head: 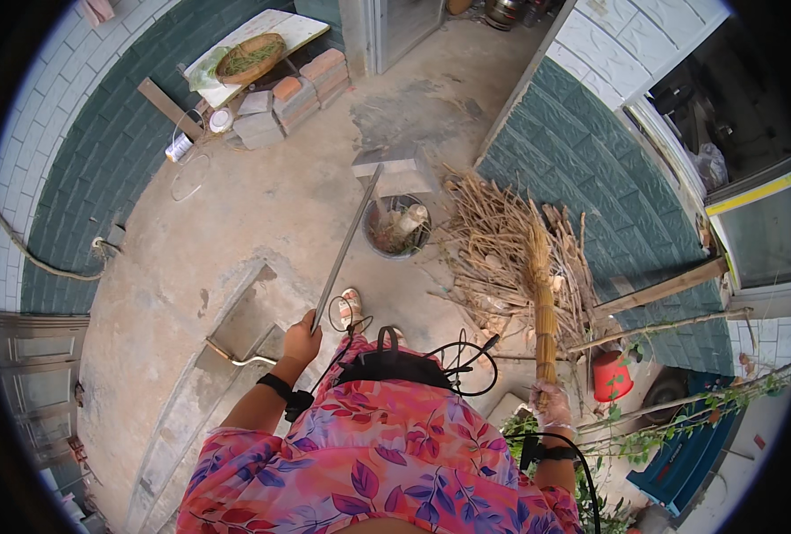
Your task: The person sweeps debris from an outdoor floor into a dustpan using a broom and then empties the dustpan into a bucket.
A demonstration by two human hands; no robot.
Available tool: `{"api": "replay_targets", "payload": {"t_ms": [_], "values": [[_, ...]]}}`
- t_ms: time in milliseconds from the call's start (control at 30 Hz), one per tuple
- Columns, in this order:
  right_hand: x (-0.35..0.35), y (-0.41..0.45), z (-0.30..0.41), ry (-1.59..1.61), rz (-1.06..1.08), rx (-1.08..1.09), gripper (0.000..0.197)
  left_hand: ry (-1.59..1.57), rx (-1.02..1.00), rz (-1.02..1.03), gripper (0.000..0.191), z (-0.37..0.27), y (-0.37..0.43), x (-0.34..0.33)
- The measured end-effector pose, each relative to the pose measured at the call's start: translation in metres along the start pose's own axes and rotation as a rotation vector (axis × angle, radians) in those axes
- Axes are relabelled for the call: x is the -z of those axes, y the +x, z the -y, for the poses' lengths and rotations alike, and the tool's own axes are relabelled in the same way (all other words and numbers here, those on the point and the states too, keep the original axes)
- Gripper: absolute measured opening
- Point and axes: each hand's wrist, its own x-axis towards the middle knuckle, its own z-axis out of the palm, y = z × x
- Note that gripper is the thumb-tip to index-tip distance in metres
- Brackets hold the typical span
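My left hand (301, 342) grips the long metal handle of a dustpan (402, 172). Its pale pan is at the far edge of a dark round bucket (373, 235); whether they touch I cannot tell. Inside the bucket lie a pale, stump-like piece (410, 220) and loose plant scraps. In a clear plastic glove, my right hand (551, 404) is closed around a straw broom (542, 294). The broom points away from me, its bristle end overlapping a heap of dry sticks (485, 233).
Stacked bricks (295, 100) and a white board (289, 30) bearing a wicker basket (252, 59) stand at the far left. A concrete-edged recess (235, 320) lies left of my feet. At right are a red bucket (612, 377), a wooden plank (662, 287) and leafy vines (702, 404).
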Motion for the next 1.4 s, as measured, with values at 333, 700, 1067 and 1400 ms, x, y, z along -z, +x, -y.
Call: {"api": "replay_targets", "payload": {"t_ms": [333, 700, 1067, 1400], "values": [[0.005, -0.007, -0.006, 0.016, 0.071, -0.011, 0.016, 0.164, -0.013, 0.054, 0.036, -0.012, 0.017, -0.008], [0.005, 0.000, -0.008, 0.024, 0.040, 0.006, 0.017, 0.182, 0.052, 0.064, 0.034, -0.012, 0.007, -0.003], [-0.011, 0.044, 0.007, 0.072, 0.212, -0.145, 0.013, -0.032, 0.098, -0.109, 0.031, -0.019, 0.012, 0.038], [-0.135, 0.094, 0.063, -0.499, 0.148, -0.115, 0.015, -0.579, 0.503, -0.101, 0.026, 0.060, -0.044, 0.076]]}}
